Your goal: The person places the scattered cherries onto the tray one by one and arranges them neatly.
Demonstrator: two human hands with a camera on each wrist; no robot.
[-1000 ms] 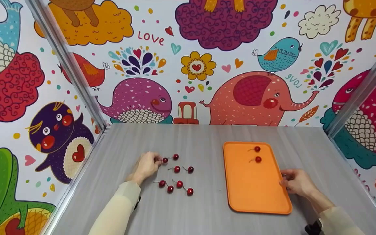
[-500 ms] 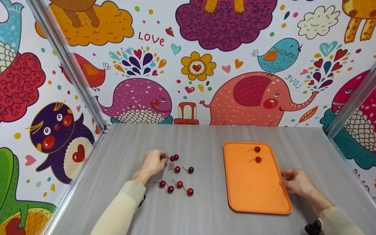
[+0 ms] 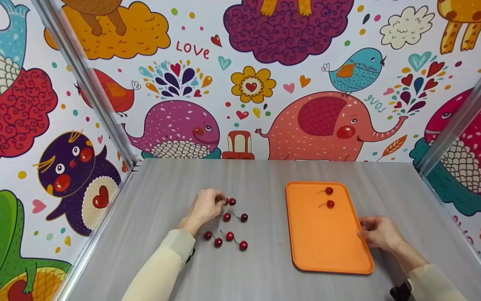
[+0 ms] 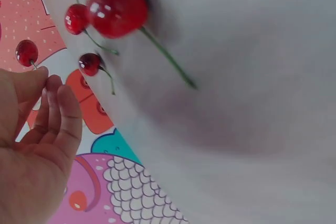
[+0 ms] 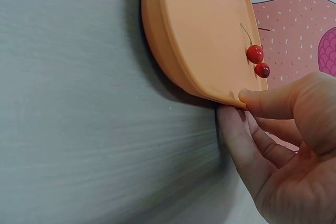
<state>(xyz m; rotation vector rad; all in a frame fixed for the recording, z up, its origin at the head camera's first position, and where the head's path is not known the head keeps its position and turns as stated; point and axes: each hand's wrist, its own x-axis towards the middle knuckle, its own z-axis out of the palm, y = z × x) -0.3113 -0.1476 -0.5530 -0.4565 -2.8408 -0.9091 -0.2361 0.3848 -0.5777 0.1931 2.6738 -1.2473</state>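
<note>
My left hand [image 3: 207, 205] pinches a red cherry [image 4: 26, 52] by its green stem, between thumb and fingertips. In the left wrist view this cherry hangs off the fingertips, apart from the others. Another cherry on the table sits mostly hidden behind those fingers in the head view. Nearer me lie several loose cherries, among them a dark one [image 3: 244, 217] and a bright one [image 3: 230, 236]. On the right, my right hand [image 3: 381, 233] grips the right rim of an orange tray [image 3: 328, 246], thumb on top and fingers below. Two cherries [image 5: 255, 54] with stems lie toward the tray's far end.
The grey wood-look table [image 3: 261, 267] carries everything. A cartoon-printed wall [image 3: 265, 121] closes off the back, with printed panels on both sides. Metal posts [image 3: 87, 83] stand at the corners.
My left hand has moved right and slightly away from me, carrying the pinched cherry past the one on the table. The right hand and the tray have stayed in place.
</note>
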